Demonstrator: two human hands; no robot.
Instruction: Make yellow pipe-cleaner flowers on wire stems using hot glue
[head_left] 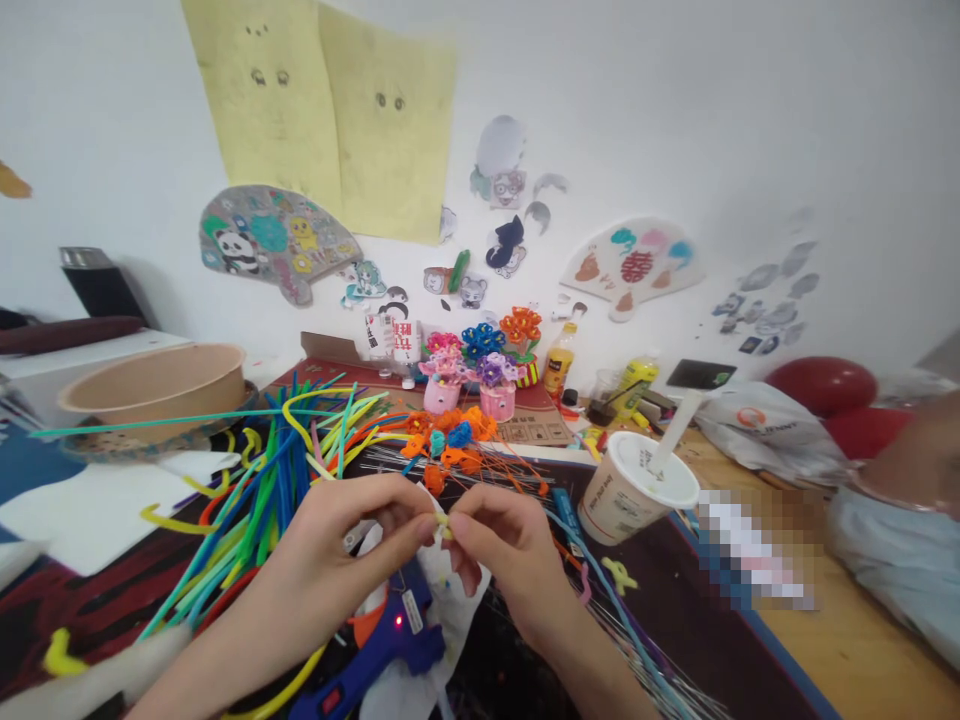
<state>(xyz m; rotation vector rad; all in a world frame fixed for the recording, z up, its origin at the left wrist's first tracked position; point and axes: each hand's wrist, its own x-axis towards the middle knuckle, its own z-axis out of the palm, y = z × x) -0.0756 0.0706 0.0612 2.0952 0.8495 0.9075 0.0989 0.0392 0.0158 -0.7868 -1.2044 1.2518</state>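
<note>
My left hand [352, 545] and my right hand [504, 548] meet at the middle, thumbs and fingertips pinched together. Between them is a small pale-yellow piece of pipe cleaner [442, 522], mostly covered by the fingers. Just below the hands lies a blue hot glue gun [375, 655] with a red light lit, resting by a crumpled white tissue [469, 625]. To the left spreads a big bundle of coloured pipe cleaners [281, 480]. Beyond my fingertips sit several orange pipe-cleaner flowers [469, 455], with two blue ones among them. A pale-yellow twisted pipe-cleaner piece [619, 575] lies right of my right hand.
A white paper cup [619, 505] with a straw stands at right. Small pots of pipe-cleaner flowers [496, 390] stand at the back near bottles [559, 360]. A tan basin [154, 390] is at left. Bare wires [637, 640] lie at right. Another person's sleeve [896, 555] shows at far right.
</note>
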